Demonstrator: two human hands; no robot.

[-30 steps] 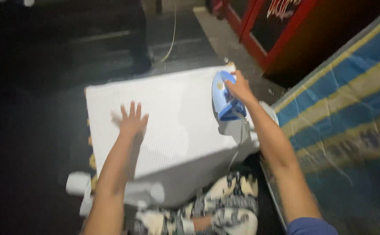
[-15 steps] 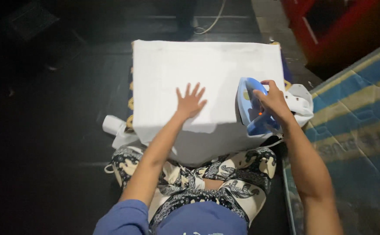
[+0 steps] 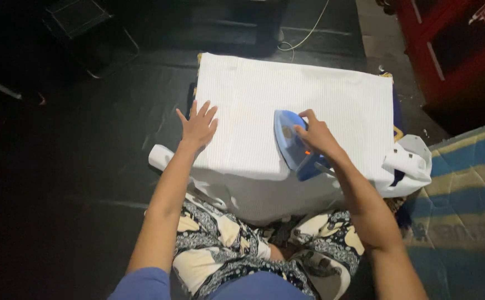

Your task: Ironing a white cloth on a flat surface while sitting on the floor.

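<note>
On the white cloth [image 3: 331,105], right hand [image 3: 317,136] grips blue iron [image 3: 292,141].

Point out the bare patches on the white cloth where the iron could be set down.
Free: the far strip of the white cloth beyond both hands, and its right part past the iron. Crowded: the near edge, where the left hand presses flat and the right hand grips the iron.

Left hand [image 3: 198,126]: flat, palm down, fingers spread, arm stretched forward.
Right hand [image 3: 316,135]: fingers curled closed in a grip, wrist slightly bent, forearm angled inward.
</note>
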